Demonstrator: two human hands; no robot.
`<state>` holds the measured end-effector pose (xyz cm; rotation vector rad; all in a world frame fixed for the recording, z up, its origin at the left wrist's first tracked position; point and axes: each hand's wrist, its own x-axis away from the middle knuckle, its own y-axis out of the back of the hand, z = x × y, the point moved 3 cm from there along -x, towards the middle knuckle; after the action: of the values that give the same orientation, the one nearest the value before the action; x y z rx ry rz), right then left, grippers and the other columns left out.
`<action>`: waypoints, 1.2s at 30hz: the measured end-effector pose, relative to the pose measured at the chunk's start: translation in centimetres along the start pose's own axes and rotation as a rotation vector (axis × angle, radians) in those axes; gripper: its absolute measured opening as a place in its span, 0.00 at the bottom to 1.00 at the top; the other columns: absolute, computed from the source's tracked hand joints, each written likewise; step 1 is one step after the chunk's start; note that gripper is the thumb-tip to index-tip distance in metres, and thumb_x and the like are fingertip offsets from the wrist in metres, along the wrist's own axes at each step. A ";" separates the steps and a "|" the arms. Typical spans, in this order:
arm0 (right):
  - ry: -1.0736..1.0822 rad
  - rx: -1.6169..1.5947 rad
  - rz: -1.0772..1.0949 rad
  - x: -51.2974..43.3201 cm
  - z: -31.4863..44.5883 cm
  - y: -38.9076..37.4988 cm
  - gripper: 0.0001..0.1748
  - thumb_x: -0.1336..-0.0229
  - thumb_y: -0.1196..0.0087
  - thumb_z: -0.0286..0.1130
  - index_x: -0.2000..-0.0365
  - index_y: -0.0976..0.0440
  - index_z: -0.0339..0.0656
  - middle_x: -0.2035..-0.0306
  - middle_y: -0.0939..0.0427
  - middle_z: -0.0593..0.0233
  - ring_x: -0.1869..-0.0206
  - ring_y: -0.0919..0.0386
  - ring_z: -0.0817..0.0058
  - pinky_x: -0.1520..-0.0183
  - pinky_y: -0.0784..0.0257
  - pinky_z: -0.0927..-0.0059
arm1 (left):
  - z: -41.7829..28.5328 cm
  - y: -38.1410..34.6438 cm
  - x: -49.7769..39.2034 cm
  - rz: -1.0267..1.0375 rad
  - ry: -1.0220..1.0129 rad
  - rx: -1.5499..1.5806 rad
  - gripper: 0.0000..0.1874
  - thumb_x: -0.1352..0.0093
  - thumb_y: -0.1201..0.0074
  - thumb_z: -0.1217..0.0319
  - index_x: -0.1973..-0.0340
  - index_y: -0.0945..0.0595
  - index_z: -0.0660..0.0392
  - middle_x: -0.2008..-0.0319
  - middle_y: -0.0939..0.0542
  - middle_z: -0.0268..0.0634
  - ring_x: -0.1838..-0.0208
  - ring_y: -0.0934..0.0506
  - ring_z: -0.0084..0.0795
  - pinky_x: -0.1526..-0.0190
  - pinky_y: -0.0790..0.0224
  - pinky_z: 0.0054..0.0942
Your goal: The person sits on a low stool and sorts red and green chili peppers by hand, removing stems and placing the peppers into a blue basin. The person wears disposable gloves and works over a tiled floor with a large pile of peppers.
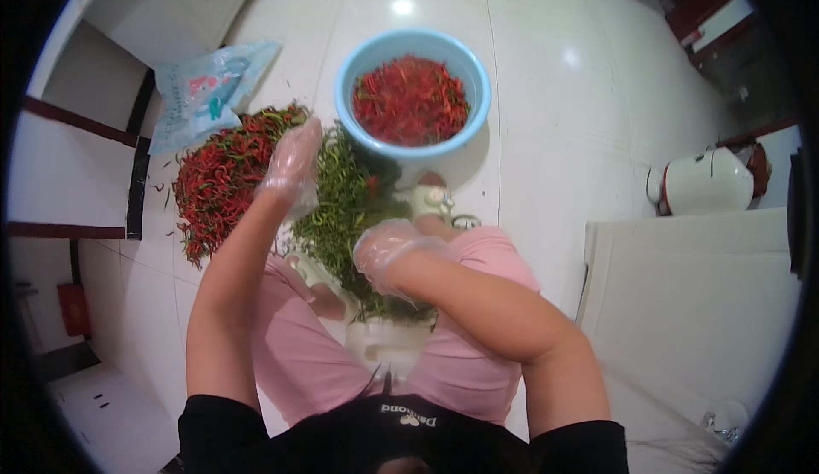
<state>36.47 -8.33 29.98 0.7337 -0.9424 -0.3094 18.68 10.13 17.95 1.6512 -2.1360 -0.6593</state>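
Note:
My left hand (pixel 295 154), in a clear plastic glove, is over the inner edge of a heap of red chilli peppers (pixel 214 183) mixed with some green. Its fingers point towards the far end of the heap; whether they grip anything is hidden. Between my feet spreads a pile of green plant pieces (pixel 329 211), stems or green chillies, partly blurred. My right hand (pixel 387 253), also gloved, hangs at this pile's right side, near my knee. Its fingers are curled and blurred. Beyond the pile, a light blue plastic basin (pixel 481 99) holds many red chillies (pixel 409 103).
A light blue printed plastic bag (pixel 198 96) lies behind the chilli heap, near white cabinets (pixel 70 170) on the left. Slippers (pixel 430 200) are on my feet on the tiled floor (pixel 544 122). A white rounded appliance (pixel 707 179) stands at right, beyond a white box-like surface (pixel 684 269).

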 end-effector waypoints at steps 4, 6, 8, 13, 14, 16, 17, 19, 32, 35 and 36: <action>-0.009 0.061 -0.203 -1.6 -1.2 -1.5 0.09 0.53 0.43 0.28 0.69 0.16 0.40 0.63 0.17 0.53 0.59 0.17 0.55 0.57 0.22 0.56 | -9.1 1.4 6.0 -0.192 0.419 0.667 0.18 0.29 0.49 0.52 0.68 0.23 0.53 0.80 0.31 0.29 0.81 0.34 0.26 0.81 0.44 0.29; -0.063 0.030 -0.340 -3.1 -1.3 -1.5 0.08 0.52 0.42 0.30 0.71 0.17 0.39 0.64 0.18 0.51 0.60 0.18 0.54 0.58 0.23 0.55 | -11.1 3.1 8.0 -0.197 0.469 0.814 0.14 0.29 0.49 0.53 0.70 0.23 0.48 0.86 0.37 0.25 0.86 0.40 0.21 0.84 0.50 0.25; -0.143 -0.125 -0.459 -4.2 -0.4 -0.8 0.12 0.49 0.42 0.36 0.76 0.21 0.36 0.68 0.20 0.49 0.61 0.21 0.50 0.57 0.26 0.53 | -11.5 5.2 10.6 -0.163 0.396 0.822 0.10 0.29 0.49 0.58 0.67 0.23 0.50 0.84 0.35 0.25 0.86 0.40 0.20 0.84 0.50 0.24; -0.123 -0.376 -0.734 -3.4 3.1 2.0 0.15 0.49 0.42 0.40 0.70 0.22 0.36 0.65 0.22 0.47 0.58 0.23 0.50 0.51 0.28 0.55 | -10.2 6.3 13.9 -0.152 0.312 0.876 0.11 0.29 0.49 0.72 0.52 0.27 0.53 0.79 0.31 0.27 0.83 0.34 0.18 0.85 0.41 0.20; -0.166 -0.454 -0.725 -3.5 3.9 2.4 0.15 0.50 0.41 0.40 0.71 0.22 0.36 0.65 0.22 0.47 0.58 0.23 0.50 0.51 0.28 0.56 | -8.5 6.1 14.3 -0.093 0.299 0.828 0.12 0.31 0.48 0.72 0.51 0.26 0.54 0.77 0.28 0.29 0.82 0.32 0.19 0.83 0.37 0.21; -0.243 -0.624 -0.749 -4.2 4.6 2.6 0.13 0.54 0.40 0.36 0.71 0.23 0.37 0.66 0.21 0.51 0.58 0.22 0.54 0.52 0.27 0.59 | -7.1 5.7 15.4 0.048 0.353 0.682 0.10 0.30 0.46 0.70 0.53 0.23 0.55 0.73 0.25 0.29 0.79 0.28 0.19 0.82 0.35 0.21; -0.255 -0.689 -0.772 -5.0 4.5 2.2 0.11 0.55 0.40 0.34 0.72 0.23 0.37 0.67 0.21 0.52 0.60 0.21 0.56 0.54 0.26 0.60 | -6.8 5.6 16.0 0.119 0.394 0.580 0.09 0.29 0.46 0.69 0.55 0.22 0.55 0.73 0.25 0.29 0.78 0.28 0.19 0.81 0.35 0.21; -0.296 -0.826 -0.814 -5.8 4.5 1.6 0.09 0.55 0.40 0.31 0.72 0.23 0.37 0.70 0.20 0.53 0.63 0.20 0.60 0.57 0.25 0.63 | -7.5 5.1 17.3 0.228 0.372 0.508 0.09 0.29 0.46 0.68 0.55 0.22 0.55 0.72 0.24 0.28 0.75 0.27 0.18 0.76 0.32 0.20; 0.162 -1.162 -0.550 -7.1 8.8 0.6 0.21 0.51 0.65 0.17 0.65 0.21 0.34 0.69 0.20 0.67 0.65 0.24 0.79 0.58 0.28 0.75 | -5.4 4.7 18.3 0.145 0.252 0.444 0.20 0.38 0.44 0.76 0.49 0.21 0.58 0.57 0.18 0.38 0.54 0.22 0.27 0.50 0.29 0.29; 0.211 -1.171 -0.617 -9.3 5.7 -1.3 0.19 0.49 0.62 0.20 0.64 0.20 0.34 0.67 0.18 0.61 0.63 0.21 0.73 0.56 0.26 0.70 | -8.1 4.3 18.1 0.145 0.212 0.349 0.20 0.37 0.43 0.74 0.48 0.21 0.56 0.59 0.19 0.32 0.58 0.24 0.24 0.57 0.29 0.26; 0.181 -1.105 -0.650 -9.4 5.4 -1.3 0.18 0.49 0.61 0.21 0.64 0.20 0.35 0.66 0.18 0.58 0.62 0.20 0.69 0.54 0.26 0.67 | -8.0 4.1 17.9 0.152 0.215 0.347 0.20 0.37 0.43 0.75 0.48 0.21 0.57 0.58 0.19 0.34 0.56 0.24 0.25 0.54 0.30 0.26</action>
<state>26.81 -6.52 25.20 0.0015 -0.2228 -1.1945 15.23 -7.49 26.83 1.6152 -2.2769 -0.0619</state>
